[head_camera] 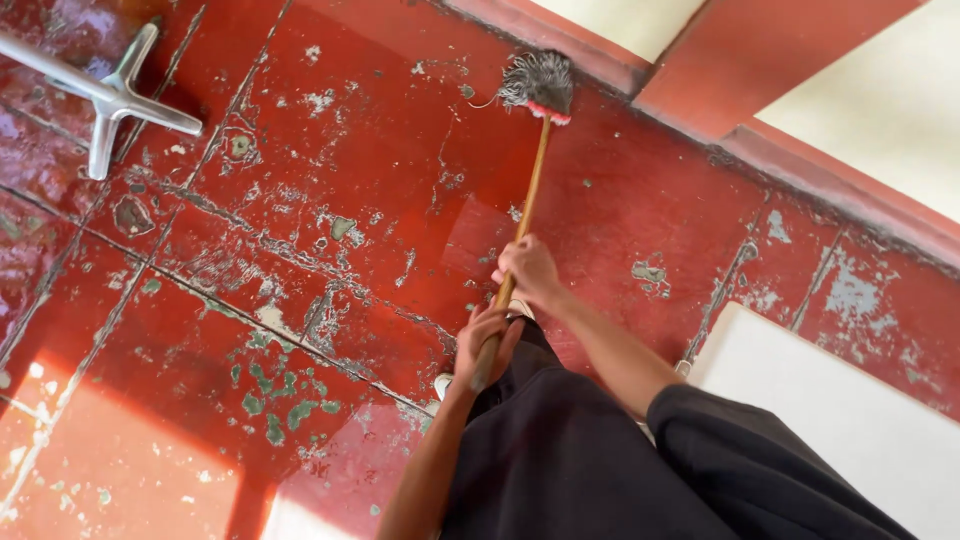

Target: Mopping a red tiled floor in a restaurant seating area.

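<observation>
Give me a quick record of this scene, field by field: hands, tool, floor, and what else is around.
left hand: gripped around the lower end of the handle
right hand: gripped higher on the handle
tool: mop with wooden handle, grey stringy head by the wall base
floor: red paint, worn and peeling
other: metal chair base top left; white board lower right

stick (523,215): mid section hidden inside right hand (527,270), lower end inside left hand (485,340)
shoe (443,383): mostly behind trousers (560,450), only a white sliver shows
chair base (110,95): cut off by top-left edge
white board (850,420): runs out at right edge
mop head (538,82): strands too fine to tell
</observation>
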